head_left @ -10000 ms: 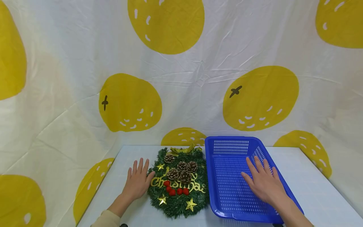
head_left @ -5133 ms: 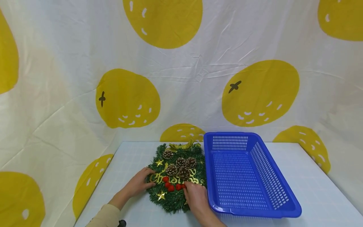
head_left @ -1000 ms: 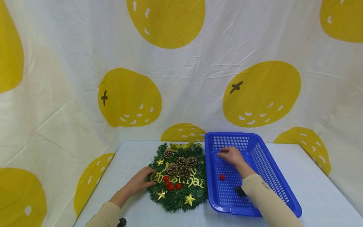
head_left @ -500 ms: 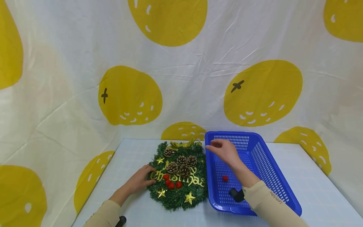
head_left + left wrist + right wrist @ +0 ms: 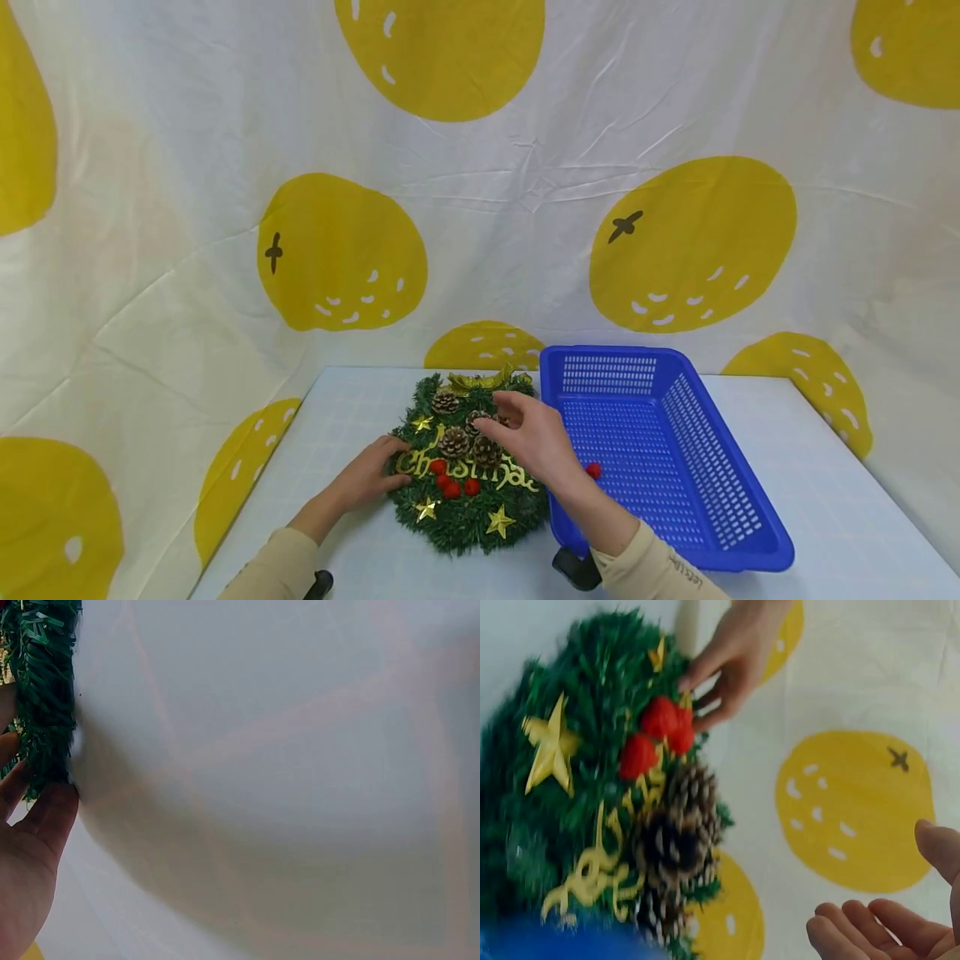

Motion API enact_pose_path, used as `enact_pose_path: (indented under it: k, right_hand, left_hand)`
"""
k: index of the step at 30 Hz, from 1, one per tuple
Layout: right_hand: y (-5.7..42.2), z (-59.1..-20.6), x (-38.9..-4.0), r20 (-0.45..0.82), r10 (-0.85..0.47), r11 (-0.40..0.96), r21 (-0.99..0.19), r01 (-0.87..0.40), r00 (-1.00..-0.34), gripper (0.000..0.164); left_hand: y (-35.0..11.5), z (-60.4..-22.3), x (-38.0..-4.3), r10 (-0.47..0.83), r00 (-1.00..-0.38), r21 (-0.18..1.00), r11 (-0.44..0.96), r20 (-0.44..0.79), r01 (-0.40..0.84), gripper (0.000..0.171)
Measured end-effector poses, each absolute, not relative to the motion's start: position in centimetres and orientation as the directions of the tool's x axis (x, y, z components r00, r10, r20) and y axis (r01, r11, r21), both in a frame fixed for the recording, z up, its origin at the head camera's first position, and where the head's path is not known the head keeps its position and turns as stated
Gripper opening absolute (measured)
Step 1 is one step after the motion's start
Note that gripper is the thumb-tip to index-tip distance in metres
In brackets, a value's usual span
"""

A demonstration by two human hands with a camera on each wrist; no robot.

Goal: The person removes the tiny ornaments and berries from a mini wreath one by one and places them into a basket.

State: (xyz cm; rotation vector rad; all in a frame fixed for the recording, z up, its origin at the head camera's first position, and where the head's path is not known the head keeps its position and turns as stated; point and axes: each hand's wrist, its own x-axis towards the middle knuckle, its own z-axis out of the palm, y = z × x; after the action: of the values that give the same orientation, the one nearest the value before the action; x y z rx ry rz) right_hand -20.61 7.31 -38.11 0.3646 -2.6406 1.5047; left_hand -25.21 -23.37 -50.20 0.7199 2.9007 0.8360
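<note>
A green Christmas wreath [image 5: 457, 529] lies on the table, decorated with pine cones [image 5: 454, 442], gold stars [image 5: 498, 522], gold lettering [image 5: 517, 475] and several red balls [image 5: 452, 490]. My left hand [image 5: 367, 473] grips its left edge; the left wrist view has thumb and fingers around the green rim [image 5: 46, 697]. Above the wreath's right part is my right hand [image 5: 536, 437], thumb and fingers apart and loosely bent, holding nothing. It covers some of the pine cones in the head view. One red ball [image 5: 593, 471] is inside the blue basket [image 5: 660, 467].
The blue basket stands right beside the wreath, its left rim under my right forearm in the head view. A light table [image 5: 352, 400] carries both. Behind and at the sides hangs a white cloth [image 5: 480, 250] printed with yellow fruit.
From flat, raised hands, my left hand has taken the wreath's edge. A red ball has gone from wreath to basket; my right hand has since swung left from the basket back over the wreath.
</note>
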Motion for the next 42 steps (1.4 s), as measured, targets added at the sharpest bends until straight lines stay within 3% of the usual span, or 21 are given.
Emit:
enact_pose_path:
  k: [10,20,42]
  right_hand:
    - [4.3,-40.9,-19.4,0.235,-0.151,0.475,-0.835,-0.279,-0.960,0.060]
    - [3.3,-44.3,-19.4,0.240,-0.025,0.483,-0.847,-0.222,-0.970,0.063]
    - [2.3,-48.5,-20.5,0.291,0.153,0.506,-0.844,-0.178,-0.944,0.050]
  left_hand:
    - [-23.5,-50.4,-25.1,0.445,-0.891,0.518,0.743,0.092,0.425,0.049]
    - [-23.5,-50.5,-25.1,0.442,-0.892,0.518,0.745,0.087,0.420,0.050]
    - [-23.6,-50.4,-25.1,0.453,-0.885,0.517,0.735,0.108,0.439,0.049]
